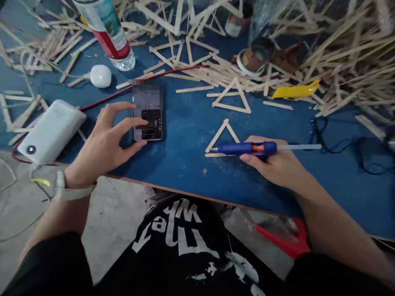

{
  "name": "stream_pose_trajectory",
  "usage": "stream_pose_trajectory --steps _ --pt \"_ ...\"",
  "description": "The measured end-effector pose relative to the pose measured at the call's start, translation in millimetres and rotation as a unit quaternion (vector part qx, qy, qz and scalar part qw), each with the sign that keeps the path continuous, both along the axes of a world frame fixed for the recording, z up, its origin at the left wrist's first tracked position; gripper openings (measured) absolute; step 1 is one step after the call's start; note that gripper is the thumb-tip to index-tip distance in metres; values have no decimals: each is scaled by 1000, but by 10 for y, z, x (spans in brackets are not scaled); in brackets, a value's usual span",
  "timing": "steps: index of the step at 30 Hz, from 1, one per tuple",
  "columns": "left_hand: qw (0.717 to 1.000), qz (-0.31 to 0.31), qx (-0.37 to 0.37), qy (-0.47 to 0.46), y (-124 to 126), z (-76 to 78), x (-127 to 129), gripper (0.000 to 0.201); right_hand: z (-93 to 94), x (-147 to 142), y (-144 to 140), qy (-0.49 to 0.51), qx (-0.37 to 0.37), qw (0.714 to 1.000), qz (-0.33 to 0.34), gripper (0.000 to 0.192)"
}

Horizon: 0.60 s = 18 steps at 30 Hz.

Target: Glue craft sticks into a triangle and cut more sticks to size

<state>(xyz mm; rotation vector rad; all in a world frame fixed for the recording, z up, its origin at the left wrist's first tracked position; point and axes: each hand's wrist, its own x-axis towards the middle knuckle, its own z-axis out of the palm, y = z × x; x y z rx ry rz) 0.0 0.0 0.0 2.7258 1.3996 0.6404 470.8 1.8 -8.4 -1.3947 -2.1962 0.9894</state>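
Observation:
My left hand (103, 142) hovers at a phone (148, 113) lying on the blue table (185, 135), thumb touching its screen, fingers spread. My right hand (274, 162) grips a blue glue gun (247, 148) laid sideways, its nozzle pointing left at the lower corner of a triangle of wooden sticks (219, 137). A finished stick triangle (232, 96) lies farther back.
A white power bank (51, 130) with a red cable sits at the left, a white earbud case (100, 76) and a plastic bottle (108, 33) behind it. Heaps of loose sticks (339, 53), tape rolls (257, 55), a yellow piece (294, 90) and black cord (339, 139) fill the right.

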Motion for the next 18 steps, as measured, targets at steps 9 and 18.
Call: stream_pose_trajectory --steps 9,18 --pt "998 34 30 -44 -183 -259 73 24 -6 76 -13 7 -11 1000 4 58" --pt "999 35 -5 -38 -188 -216 66 29 15 38 -23 15 -1 1000 2 63"
